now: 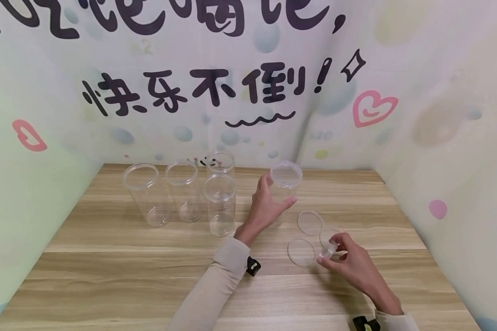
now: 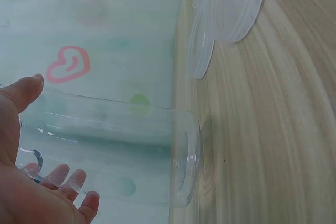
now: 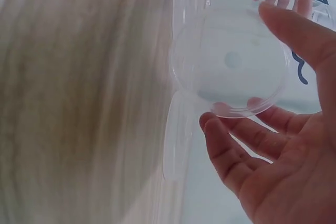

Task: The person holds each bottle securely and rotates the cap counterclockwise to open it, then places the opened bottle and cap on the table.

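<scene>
In the head view my left hand (image 1: 269, 202) curls round the upper part of a clear plastic jar (image 1: 289, 191). This jar stands upright on the table; its top looks frosted, and I cannot tell whether a lid is on it. Thumb and fingertips lie on opposite sides of its wall in the left wrist view. My right hand (image 1: 354, 262) grips a round clear lid (image 3: 231, 61) by its edge and holds it tilted up. Flat on the table near it lie more clear lids (image 1: 301, 252), partly overlapped in the wrist views.
Several more clear jars (image 1: 184, 193) stand upright at the back left of the wooden table (image 1: 120, 280). A printed cloth (image 1: 174, 133) with black writing hangs behind the table and along its sides. Each wrist wears a black strap device (image 1: 253, 266).
</scene>
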Demonstrator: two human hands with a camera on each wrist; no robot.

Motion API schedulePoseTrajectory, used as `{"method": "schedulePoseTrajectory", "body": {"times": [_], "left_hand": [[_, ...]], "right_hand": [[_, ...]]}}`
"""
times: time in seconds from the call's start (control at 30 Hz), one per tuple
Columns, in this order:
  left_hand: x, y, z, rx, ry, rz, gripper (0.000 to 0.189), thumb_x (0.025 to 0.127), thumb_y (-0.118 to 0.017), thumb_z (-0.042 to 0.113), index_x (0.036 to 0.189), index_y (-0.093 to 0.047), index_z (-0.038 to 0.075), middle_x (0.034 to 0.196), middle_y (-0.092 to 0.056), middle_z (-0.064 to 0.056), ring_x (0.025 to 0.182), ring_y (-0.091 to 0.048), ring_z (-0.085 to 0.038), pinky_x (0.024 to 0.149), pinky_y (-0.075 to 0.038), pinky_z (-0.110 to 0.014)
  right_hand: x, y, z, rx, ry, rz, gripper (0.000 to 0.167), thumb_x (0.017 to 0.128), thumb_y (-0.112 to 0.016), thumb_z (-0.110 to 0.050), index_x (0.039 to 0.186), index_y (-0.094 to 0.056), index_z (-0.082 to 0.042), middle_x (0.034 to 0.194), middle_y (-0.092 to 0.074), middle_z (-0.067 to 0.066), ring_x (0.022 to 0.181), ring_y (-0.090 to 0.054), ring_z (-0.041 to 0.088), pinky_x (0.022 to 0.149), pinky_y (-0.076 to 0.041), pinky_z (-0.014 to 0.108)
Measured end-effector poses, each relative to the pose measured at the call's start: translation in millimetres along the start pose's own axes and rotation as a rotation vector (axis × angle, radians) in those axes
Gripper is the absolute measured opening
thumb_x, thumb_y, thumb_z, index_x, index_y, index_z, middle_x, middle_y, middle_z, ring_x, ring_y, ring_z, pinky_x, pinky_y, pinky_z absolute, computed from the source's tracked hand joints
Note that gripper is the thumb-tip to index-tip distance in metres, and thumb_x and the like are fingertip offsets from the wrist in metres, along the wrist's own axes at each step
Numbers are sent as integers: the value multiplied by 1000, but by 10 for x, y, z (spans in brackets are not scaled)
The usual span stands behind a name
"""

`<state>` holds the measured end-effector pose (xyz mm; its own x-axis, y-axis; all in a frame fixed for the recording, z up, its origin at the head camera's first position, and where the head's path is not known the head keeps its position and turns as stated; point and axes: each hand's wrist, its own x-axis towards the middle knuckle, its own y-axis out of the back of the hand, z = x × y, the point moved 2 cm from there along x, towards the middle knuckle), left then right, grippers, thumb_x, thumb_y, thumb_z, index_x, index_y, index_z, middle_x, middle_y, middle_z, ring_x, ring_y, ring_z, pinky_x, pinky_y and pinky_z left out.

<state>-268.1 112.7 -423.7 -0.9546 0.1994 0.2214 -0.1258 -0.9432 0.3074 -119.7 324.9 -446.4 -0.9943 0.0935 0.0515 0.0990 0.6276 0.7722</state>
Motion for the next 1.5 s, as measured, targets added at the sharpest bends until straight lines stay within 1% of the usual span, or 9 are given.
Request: {"method": "schedulePoseTrajectory", "body": {"times": [0.13,0.3,0.43,0.57,0.87,1.03,1.13,1.27,1.5], "left_hand": [[-5,28,-15,-2,-8,4,95,77,-84,35,150,-29,12,145,-48,-15,131,-47,-39,105,-39,-58],[-17,58,-33,6,-8,5,95,77,-84,37,150,-29,13,143,-50,-15,129,-48,-39,104,-39,-58],[-26,85,-40,3,-1,5,96,76,-84,37,151,-29,14,143,-49,-15,129,-48,-39,104,-39,-59],[-42,114,-47,1,1,4,94,76,-84,38,150,-30,14,143,-49,-15,129,-48,-39,104,-39,-59],[-84,149,-74,-4,-50,-5,93,77,-83,38,150,-30,15,145,-46,-12,134,-47,-30,104,-41,-57],[-117,158,-83,2,-84,-11,94,78,-82,39,151,-30,14,144,-44,-11,132,-47,-28,102,-43,-55],[-134,164,-84,-2,-103,-19,94,78,-82,39,151,-29,13,142,-44,-12,130,-48,-28,100,-45,-51],[-154,172,-75,-3,-126,-30,94,78,-82,37,151,-29,14,139,-44,-12,126,-49,-27,99,-47,-47],[-219,180,-34,63,-163,-82,93,79,-82,39,150,-29,11,139,-45,-11,126,-50,-27,99,-47,-45]], "right_hand": [[-42,16,-6,-8,-19,-27,64,71,-89,-31,116,-54,-2,107,-67,18,87,-67,25,73,-55,34],[-95,22,23,-79,22,-86,76,67,-92,-30,124,-53,5,118,-65,22,98,-65,31,81,-54,44],[-116,-26,65,-111,49,-131,81,66,-92,-29,126,-52,7,119,-65,24,103,-63,34,86,-52,49],[-106,-67,88,-117,42,-148,85,66,-92,-29,129,-50,9,120,-63,25,107,-62,36,90,-50,52],[-60,-127,105,-172,92,-78,89,60,-95,-27,127,-52,12,117,-62,26,105,-61,37,89,-50,52],[-51,-112,87,-213,107,-71,92,58,-95,-32,128,-53,12,119,-61,26,108,-60,41,91,-49,54],[-33,-56,28,-237,124,-75,91,58,-95,-32,128,-54,10,115,-62,24,99,-63,37,83,-52,51],[38,43,-115,-237,157,-41,81,66,-92,-31,128,-56,7,116,-62,23,94,-64,34,76,-53,48],[273,125,-487,-91,220,94,64,89,-75,-28,136,-49,6,130,-54,26,112,-58,42,83,-54,53]]}}
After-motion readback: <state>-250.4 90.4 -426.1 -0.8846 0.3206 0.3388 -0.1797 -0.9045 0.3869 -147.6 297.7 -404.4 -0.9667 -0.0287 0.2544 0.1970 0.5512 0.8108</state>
